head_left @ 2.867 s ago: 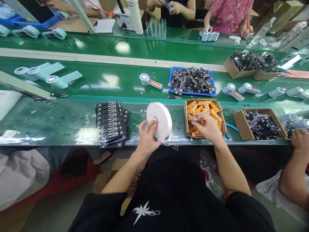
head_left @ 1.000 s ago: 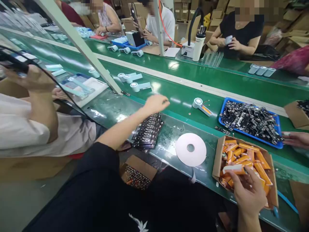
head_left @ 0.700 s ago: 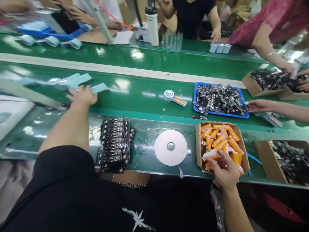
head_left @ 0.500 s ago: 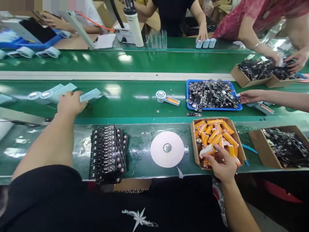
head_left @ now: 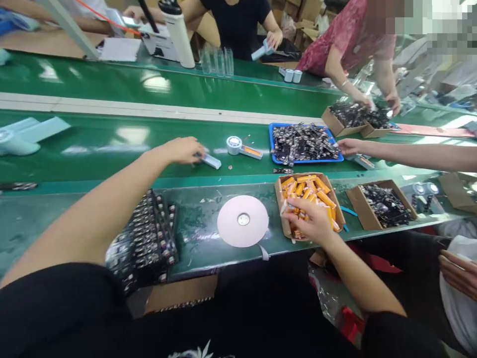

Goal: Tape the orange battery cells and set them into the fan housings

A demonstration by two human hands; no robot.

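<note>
My left hand (head_left: 184,149) reaches out over the green conveyor belt (head_left: 112,144) and is closed on a light blue fan part (head_left: 210,160), whose handle sticks out to the right. My right hand (head_left: 309,219) rests over a cardboard box (head_left: 280,209) of orange batteries (head_left: 315,186) and pinches one battery with a white strip at its tip. A white tape roll (head_left: 243,221) lies flat between my arms. A stack of black circuit boards (head_left: 149,238) sits by my left forearm.
Another fan part with an orange battery (head_left: 242,146) lies on the belt. A blue tray (head_left: 274,154) and cardboard boxes (head_left: 357,201) hold black boards. A co-worker's hand (head_left: 348,146) reaches in from the right. People work across the belt.
My left hand took a light blue fan part from the group at the left and carried it right along the belt. My right hand stayed over the battery box.
</note>
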